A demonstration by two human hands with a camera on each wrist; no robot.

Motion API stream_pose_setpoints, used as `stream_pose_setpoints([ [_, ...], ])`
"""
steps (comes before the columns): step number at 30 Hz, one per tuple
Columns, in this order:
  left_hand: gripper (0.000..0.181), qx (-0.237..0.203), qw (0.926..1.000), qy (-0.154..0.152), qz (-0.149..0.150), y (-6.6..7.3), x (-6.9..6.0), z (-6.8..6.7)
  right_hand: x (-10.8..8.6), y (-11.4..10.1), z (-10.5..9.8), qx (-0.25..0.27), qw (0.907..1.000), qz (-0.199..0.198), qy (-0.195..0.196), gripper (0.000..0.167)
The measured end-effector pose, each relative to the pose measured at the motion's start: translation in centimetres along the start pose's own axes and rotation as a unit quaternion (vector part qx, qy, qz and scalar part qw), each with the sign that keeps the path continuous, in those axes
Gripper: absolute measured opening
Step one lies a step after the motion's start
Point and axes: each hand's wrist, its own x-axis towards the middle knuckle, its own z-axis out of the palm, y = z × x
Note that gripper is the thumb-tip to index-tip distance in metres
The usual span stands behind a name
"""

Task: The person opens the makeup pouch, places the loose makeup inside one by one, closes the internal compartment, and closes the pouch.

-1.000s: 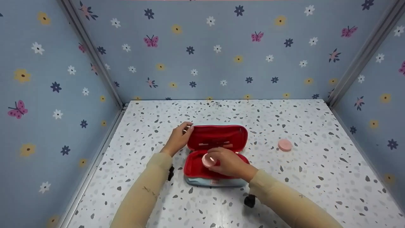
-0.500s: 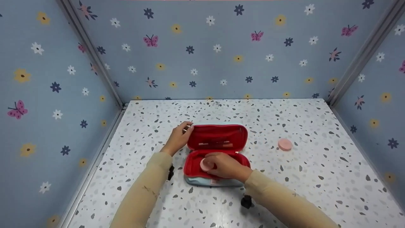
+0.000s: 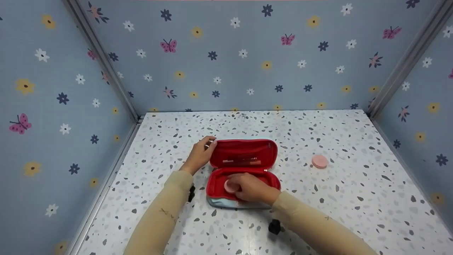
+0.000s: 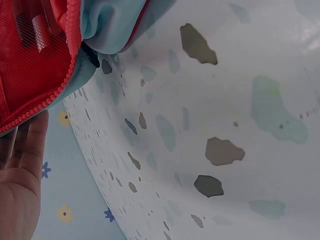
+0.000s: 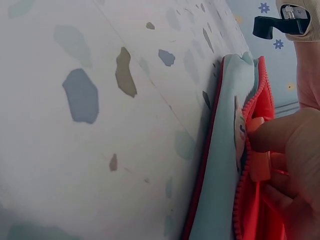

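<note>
An open zip pouch (image 3: 226, 202), light blue outside and red inside, lies on the table with its lid raised. My left hand (image 3: 200, 154) is at the lid's upper left corner; in the left wrist view, its straight fingers (image 4: 34, 142) reach behind the red zip edge. My right hand (image 3: 252, 187) is down inside the pouch's lower half, pinching a small round pink case (image 3: 230, 186). The right wrist view shows the pink case's side (image 5: 260, 165) between thumb and fingers, just inside the zip. Slim stick-like items (image 3: 242, 161) sit behind the lid's mesh pocket.
A second round pink disc (image 3: 319, 161) lies on the speckled white table (image 3: 347, 205), right of the pouch. Flowered blue panels (image 3: 226, 56) stand at the back and both sides, joined by metal rails.
My right hand has lowered slightly into the pouch with the round pink case, which has tipped flatter. My left hand stays at the lid corner.
</note>
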Motion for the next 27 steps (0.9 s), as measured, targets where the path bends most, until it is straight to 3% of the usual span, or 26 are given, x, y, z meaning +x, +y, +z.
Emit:
stream_pose_setpoints([
  [13, 0.037, 0.004, 1.0000, 0.001, -0.008, 0.3, -0.1, 0.0, -1.3, 0.2, -1.9, -0.011, 0.9993, 0.021, 0.029, 0.039],
  [27, 0.037, 0.002, 1.0000, 0.007, -0.005, 0.3, -0.1, 0.0, -3.8, 2.7, -4.6, -0.022, 0.9953, 0.040, 0.086, 0.041],
])
